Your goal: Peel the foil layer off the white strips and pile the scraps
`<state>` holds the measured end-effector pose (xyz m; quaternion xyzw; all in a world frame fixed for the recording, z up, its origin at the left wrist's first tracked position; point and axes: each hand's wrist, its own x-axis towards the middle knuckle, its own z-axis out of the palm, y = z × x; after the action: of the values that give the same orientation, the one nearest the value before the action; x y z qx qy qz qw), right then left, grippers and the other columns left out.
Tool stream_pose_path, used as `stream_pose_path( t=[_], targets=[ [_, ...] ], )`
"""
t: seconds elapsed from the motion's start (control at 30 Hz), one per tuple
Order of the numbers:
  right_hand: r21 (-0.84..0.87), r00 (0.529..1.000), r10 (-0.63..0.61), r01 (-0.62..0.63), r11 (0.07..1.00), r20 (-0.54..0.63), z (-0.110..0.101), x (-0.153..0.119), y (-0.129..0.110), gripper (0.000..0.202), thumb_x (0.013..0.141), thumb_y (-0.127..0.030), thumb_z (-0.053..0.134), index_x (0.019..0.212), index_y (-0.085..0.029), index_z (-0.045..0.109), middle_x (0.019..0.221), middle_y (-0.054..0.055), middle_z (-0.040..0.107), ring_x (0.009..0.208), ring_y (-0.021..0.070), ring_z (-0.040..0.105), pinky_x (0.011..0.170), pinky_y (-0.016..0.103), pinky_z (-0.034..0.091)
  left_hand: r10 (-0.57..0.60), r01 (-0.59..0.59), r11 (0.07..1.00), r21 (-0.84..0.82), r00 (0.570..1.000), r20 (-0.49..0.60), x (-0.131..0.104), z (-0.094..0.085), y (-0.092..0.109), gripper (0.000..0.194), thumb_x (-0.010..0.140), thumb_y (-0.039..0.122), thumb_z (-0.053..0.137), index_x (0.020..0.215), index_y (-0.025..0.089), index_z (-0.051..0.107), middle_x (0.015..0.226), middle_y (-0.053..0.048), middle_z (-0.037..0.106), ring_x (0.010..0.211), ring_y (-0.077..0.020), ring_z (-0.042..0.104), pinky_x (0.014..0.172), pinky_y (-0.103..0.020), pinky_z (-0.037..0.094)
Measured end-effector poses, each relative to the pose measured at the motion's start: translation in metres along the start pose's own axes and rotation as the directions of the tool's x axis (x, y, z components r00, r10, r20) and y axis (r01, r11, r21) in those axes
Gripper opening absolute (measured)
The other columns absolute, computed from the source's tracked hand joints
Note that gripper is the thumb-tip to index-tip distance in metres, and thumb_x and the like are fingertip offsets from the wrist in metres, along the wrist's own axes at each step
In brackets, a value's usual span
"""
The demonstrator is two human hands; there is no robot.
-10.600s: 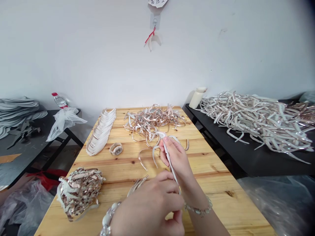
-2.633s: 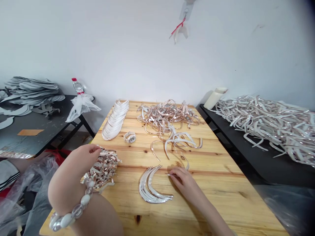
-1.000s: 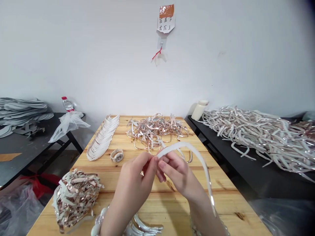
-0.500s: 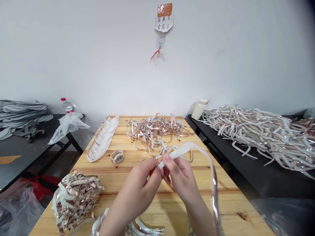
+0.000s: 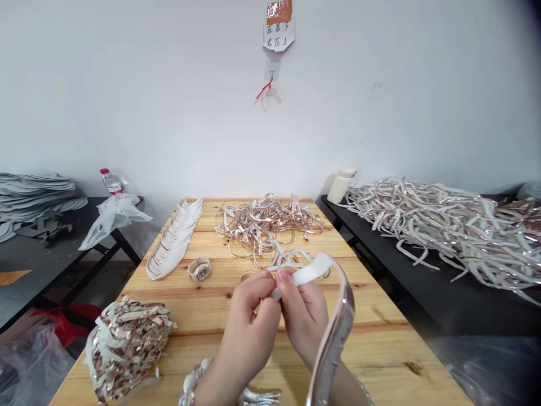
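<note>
Over the wooden table (image 5: 363,338), my left hand (image 5: 253,316) and my right hand (image 5: 302,304) meet, both closed on one end of a white and rose-gold strip (image 5: 336,338). The right thumb presses on its white face; the left fingers pinch its tip, partly hidden. From there the strip arches up and hangs down in front of my right forearm. Just beyond the hands lies a tangle of rose-gold and white strips (image 5: 270,217). A small tape-like roll (image 5: 199,269) sits left of them.
A fanned row of white pieces (image 5: 175,239) lies at the table's back left, a bundle of scraps (image 5: 129,344) at its front left. Silvery strips (image 5: 262,396) lie near the front edge. Dark side tables hold grey pieces (image 5: 38,194), a bottle (image 5: 111,181) and heaped strips (image 5: 448,231).
The loose part of the strip has swung left and nearer, showing its shiny face more broadly. Both hands still pinch its end. The view has shifted slightly.
</note>
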<state>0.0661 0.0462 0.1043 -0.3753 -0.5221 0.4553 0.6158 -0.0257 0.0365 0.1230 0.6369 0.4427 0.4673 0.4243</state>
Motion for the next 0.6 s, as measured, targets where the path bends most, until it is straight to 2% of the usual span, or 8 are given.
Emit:
stream_pose_path(
  t=[0.1, 0.23, 0.3, 0.4, 0.5, 0.6],
  targets=[
    [0.019, 0.999, 0.037, -0.038, 0.999, 0.003, 0.0, 0.001, -0.001, 0.049, 0.085, -0.058, 0.052, 0.055, -0.021, 0.039, 0.049, -0.004, 0.033, 0.046, 0.0105, 0.031, 0.043, 0.025, 0.029, 0.006, -0.007, 0.997, -0.082, 1.0, -0.015, 0.0, -0.003, 0.0, 0.023, 0.073, 0.014, 0.038, 0.05, 0.019, 0.036, 0.061, -0.001, 0.045, 0.066, -0.0149, 0.047, 0.063, -0.026, 0.039],
    [0.021, 0.999, 0.035, -0.035, 0.999, -0.036, -0.006, 0.008, -0.002, 0.054, 0.084, -0.061, 0.051, 0.051, -0.021, 0.037, 0.046, -0.004, 0.032, 0.045, 0.0101, 0.031, 0.044, 0.025, 0.029, 0.042, -0.03, 0.996, -0.079, 0.986, 0.161, 0.002, -0.012, 0.003, 0.017, 0.078, 0.015, 0.044, 0.068, 0.017, 0.057, 0.076, -0.002, 0.058, 0.078, -0.0161, 0.054, 0.078, -0.028, 0.042],
    [-0.014, 0.999, 0.028, -0.028, 1.0, -0.027, -0.008, 0.011, -0.003, 0.054, 0.082, -0.062, 0.053, 0.051, -0.021, 0.038, 0.047, -0.004, 0.033, 0.047, 0.0099, 0.032, 0.043, 0.025, 0.028, 0.021, -0.008, 0.998, -0.066, 0.982, 0.188, 0.003, -0.016, 0.002, 0.018, 0.084, 0.024, 0.047, 0.072, 0.017, 0.058, 0.076, -0.003, 0.059, 0.077, -0.0165, 0.054, 0.075, -0.029, 0.043],
    [-0.03, 0.999, 0.041, -0.04, 0.999, 0.029, -0.007, 0.012, -0.006, 0.056, 0.08, -0.064, 0.054, 0.05, -0.021, 0.035, 0.047, -0.004, 0.03, 0.045, 0.0091, 0.03, 0.04, 0.024, 0.025, -0.006, 0.013, 0.999, -0.038, 0.985, 0.173, 0.004, -0.019, -0.001, 0.029, 0.089, 0.034, 0.045, 0.069, 0.016, 0.057, 0.072, -0.003, 0.058, 0.073, -0.0159, 0.053, 0.07, -0.028, 0.043],
    [-0.01, 0.997, 0.07, -0.069, 0.998, 0.037, -0.004, 0.011, -0.009, 0.057, 0.078, -0.066, 0.054, 0.049, -0.021, 0.035, 0.046, -0.005, 0.031, 0.044, 0.0088, 0.031, 0.039, 0.023, 0.024, 0.016, -0.009, 0.999, -0.033, 0.979, 0.201, 0.004, -0.019, -0.002, 0.028, 0.09, 0.029, 0.043, 0.069, 0.017, 0.055, 0.072, -0.003, 0.057, 0.074, -0.0154, 0.053, 0.071, -0.027, 0.042],
    [0.013, 0.994, 0.107, -0.107, 0.994, 0.021, -0.001, 0.01, -0.011, 0.058, 0.077, -0.066, 0.055, 0.048, -0.02, 0.036, 0.046, -0.004, 0.033, 0.043, 0.0089, 0.033, 0.039, 0.023, 0.027, 0.017, -0.011, 0.999, -0.037, 0.988, 0.156, 0.004, -0.017, -0.001, 0.025, 0.086, 0.023, 0.042, 0.065, 0.017, 0.053, 0.07, -0.002, 0.055, 0.073, -0.0153, 0.051, 0.071, -0.027, 0.04]
  ],
)
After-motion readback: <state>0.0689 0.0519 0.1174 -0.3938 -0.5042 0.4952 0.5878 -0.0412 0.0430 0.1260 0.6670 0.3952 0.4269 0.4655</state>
